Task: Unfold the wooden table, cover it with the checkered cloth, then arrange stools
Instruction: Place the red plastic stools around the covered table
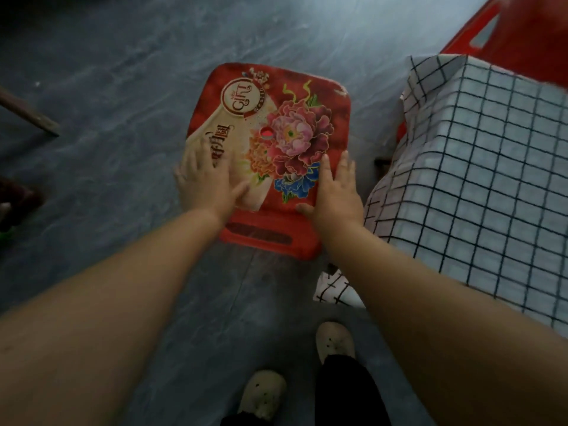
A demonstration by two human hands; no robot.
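a red plastic stool (270,149) with a peony-printed seat stands on the grey floor (123,87), just beside the table draped in the checkered cloth (479,179). the left hand (204,176) lies flat and spread on the seat's left side; the right hand (336,189) lies open along its right edge, neither curled under the rim. the moulded plastic looks light and stiff, with a glossy, probably slick seat, so gripping the side rims or the slot (259,233) in its near skirt seems surest. a second red stool (507,38) stands behind the table.
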